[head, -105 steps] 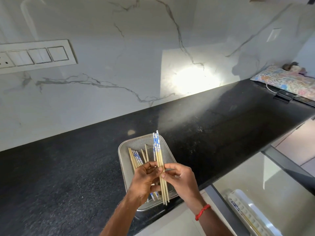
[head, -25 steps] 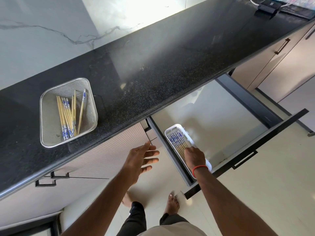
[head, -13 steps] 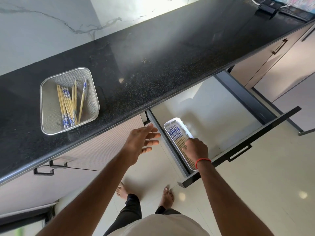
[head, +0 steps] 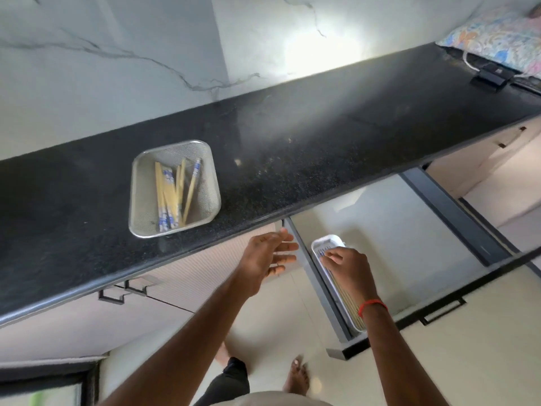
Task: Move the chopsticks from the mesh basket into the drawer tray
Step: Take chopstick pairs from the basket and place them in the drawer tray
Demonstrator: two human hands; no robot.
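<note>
A silver mesh basket (head: 136, 183) sits on the black counter near its front edge, with several bamboo chopsticks (head: 169, 194) with blue-patterned ends lying in it. Below and to the right, a white tray (head: 328, 237) lies along the left side of the open drawer (head: 395, 230) and holds more chopsticks (head: 349, 304). My right hand (head: 349, 268) is palm down over the tray, its fingertips on the blue ends of those chopsticks; its grip is hidden. My left hand (head: 268, 256) hovers open and empty under the counter edge, between the basket and the tray.
The black counter (head: 322, 136) runs along a marble wall. At its far right lie a patterned fabric item (head: 497, 36) and a black device (head: 490, 76) with a cable. The drawer's dark front (head: 439, 300) juts into the floor space. Closed cabinets with handles (head: 123, 291) are below the counter.
My right hand has slid along the tray toward its far end. My left hand stays open beside the drawer. The view has tilted up and shifted left, so the basket appears nearer the centre.
</note>
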